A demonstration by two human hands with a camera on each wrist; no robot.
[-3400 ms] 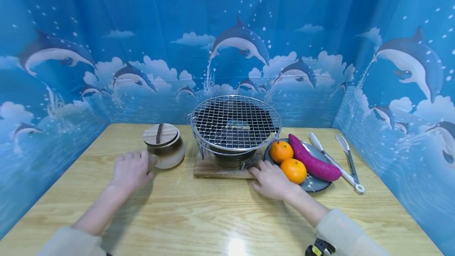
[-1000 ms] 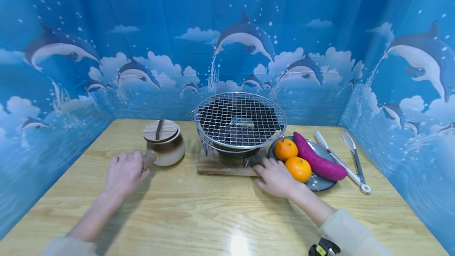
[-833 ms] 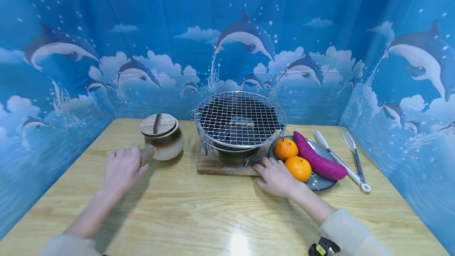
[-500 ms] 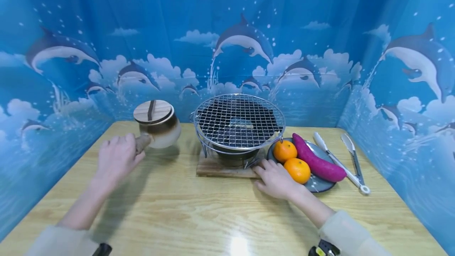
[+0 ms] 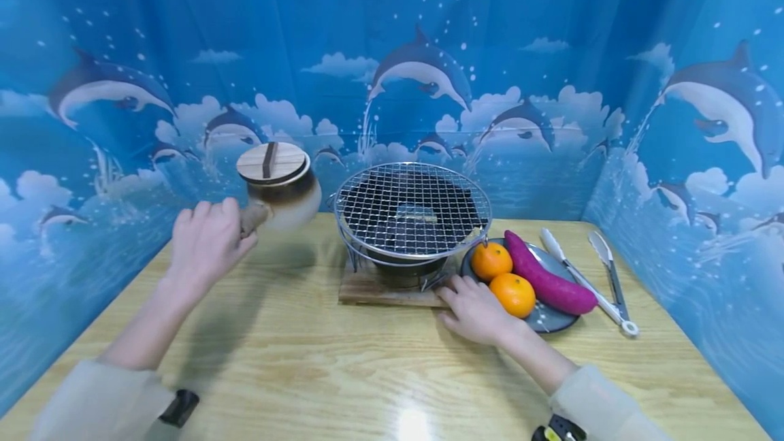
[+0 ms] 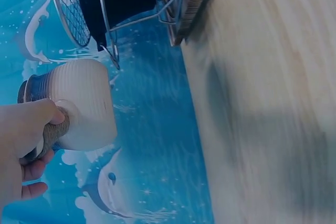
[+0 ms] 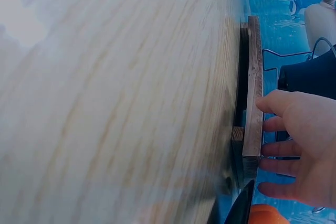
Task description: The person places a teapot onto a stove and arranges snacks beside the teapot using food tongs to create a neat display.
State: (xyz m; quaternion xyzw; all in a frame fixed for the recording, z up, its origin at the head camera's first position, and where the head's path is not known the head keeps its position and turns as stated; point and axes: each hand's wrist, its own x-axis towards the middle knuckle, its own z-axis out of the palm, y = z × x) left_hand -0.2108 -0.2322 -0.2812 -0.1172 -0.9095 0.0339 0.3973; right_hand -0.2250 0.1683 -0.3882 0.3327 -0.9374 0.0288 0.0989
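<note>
A ceramic teapot (image 5: 286, 199), brown above and cream below, hangs above the table at the left. Its round wooden lid (image 5: 272, 162) is on. My left hand (image 5: 208, 240) grips its side handle (image 5: 253, 218); in the left wrist view, thumb and fingers wrap this handle. A tabletop grill with a round wire mesh (image 5: 413, 209) stands on a wooden base (image 5: 392, 296). My right hand (image 5: 474, 312) holds the base's front right corner, thumb at the front edge. In the right wrist view, thumb and fingertips touch the board (image 7: 254, 87).
Right of the grill, a dark plate (image 5: 554, 323) bears two oranges (image 5: 511, 295) and a purple sweet potato (image 5: 545, 278). It stands close to my right hand. White-tipped tongs (image 5: 588, 284) lie at the table's right side. A dolphin-print curtain (image 5: 392, 87) encloses the table.
My left hand has lifted the teapot off the table; it first drifted left, then rose and came slightly right. My right hand stays at the wooden base.
</note>
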